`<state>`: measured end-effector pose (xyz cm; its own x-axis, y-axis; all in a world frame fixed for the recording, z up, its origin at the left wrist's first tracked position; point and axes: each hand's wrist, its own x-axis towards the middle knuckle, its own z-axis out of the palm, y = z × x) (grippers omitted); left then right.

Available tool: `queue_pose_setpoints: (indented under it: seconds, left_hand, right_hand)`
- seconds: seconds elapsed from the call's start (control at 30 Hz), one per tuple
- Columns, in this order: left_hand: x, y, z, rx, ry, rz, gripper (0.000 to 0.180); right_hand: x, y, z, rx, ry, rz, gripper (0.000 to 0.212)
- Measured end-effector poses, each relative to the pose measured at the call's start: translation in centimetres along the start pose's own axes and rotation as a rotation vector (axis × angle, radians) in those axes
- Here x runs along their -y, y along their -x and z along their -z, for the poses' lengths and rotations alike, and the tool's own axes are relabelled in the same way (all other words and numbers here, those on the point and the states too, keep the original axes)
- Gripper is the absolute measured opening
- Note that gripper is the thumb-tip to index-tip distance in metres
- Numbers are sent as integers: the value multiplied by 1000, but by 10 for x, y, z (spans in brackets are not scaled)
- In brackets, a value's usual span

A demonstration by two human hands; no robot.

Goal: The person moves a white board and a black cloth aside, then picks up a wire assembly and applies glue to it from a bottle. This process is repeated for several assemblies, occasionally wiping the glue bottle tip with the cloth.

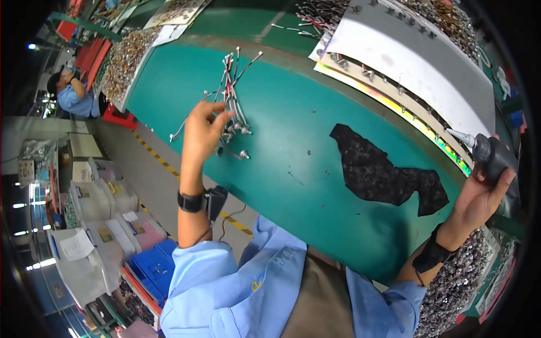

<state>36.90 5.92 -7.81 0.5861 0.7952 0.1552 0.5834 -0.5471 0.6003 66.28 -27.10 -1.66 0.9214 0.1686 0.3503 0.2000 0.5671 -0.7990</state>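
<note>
At the left of the green table, my left hand (204, 130) hovers beside a loose bunch of wired metal parts (232, 93) with thin red, black and white leads and small white connectors. Its thumb and forefinger are bent with a gap between them, and nothing shows in them; the other fingers are partly hidden. Over at the right edge, my right hand (476, 203) is wrapped round a dark squeeze bottle (496, 160) with a grey tapered nozzle. The nozzle points toward a row of small metal parts (403, 109) along the edge of a pale board.
A crumpled black cloth (375, 169) lies on the green tabletop (282, 174). White sheets (417, 56) cover the board behind. Heaps of metal parts (459, 281) stand at right and far left. Plastic bins (104, 197) and a blue crate (151, 267) are at left; another person (76, 93) sits beyond.
</note>
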Motion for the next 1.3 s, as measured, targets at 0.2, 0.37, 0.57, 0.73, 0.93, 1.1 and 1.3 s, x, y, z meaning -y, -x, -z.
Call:
queue_pose_setpoints:
  seconds: [0.2,0.37,0.57,0.73,0.93,1.1,1.3]
  left_hand:
    - [-21,42,-19,-141,-270,-6,22]
    - [-22,37,-40,-113,-390,-67,18]
    - [-30,32,-48,-152,-266,-125,14]
    - [-66,18,-57,49,772,269,18]
    - [-134,1,-79,303,1436,217,18]
    - [-142,10,-107,330,1538,201,18]
    - [-144,29,-124,515,1653,287,14]
  right_hand:
    - [-1,12,-17,-16,10,-28,42]
    - [1,18,-28,-92,52,8,45]
    - [3,17,-8,3,0,-43,45]
    - [1,22,-19,-34,40,-39,48]
    - [3,21,-19,-58,76,-23,50]
    - [0,20,-20,-53,72,-29,52]
    - [-17,33,-32,25,138,-10,61]
